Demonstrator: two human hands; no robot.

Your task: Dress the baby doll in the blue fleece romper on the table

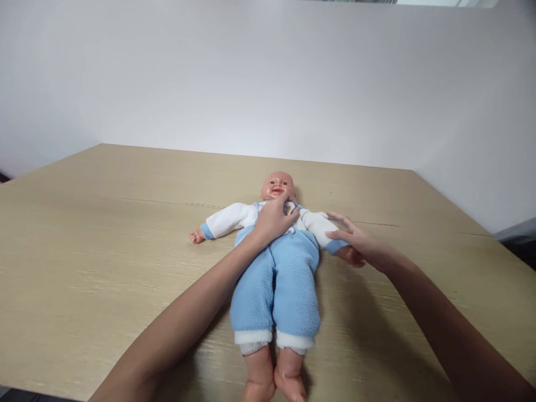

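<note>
A baby doll (295, 279) in light blue fleece dungarees and a white top lies on its back, its head toward the far side. My left hand (274, 218) rests on its upper chest, thumb and forefinger curled around the bib by the collar. A small white and orange patch shows between them. Over the doll's sleeve (318, 224) on the right, my right hand (354, 237) has its thumb and fingers apart, touching the cloth near the blue cuff. The other sleeve (228, 218) stretches out to the left. My left palm hides part of the chest.
The doll lies on a wide wooden table (125, 268) with a thin seam across it. A pale wall (251, 84) stands behind the table's far edge. Something dark (521, 243) shows past the right edge.
</note>
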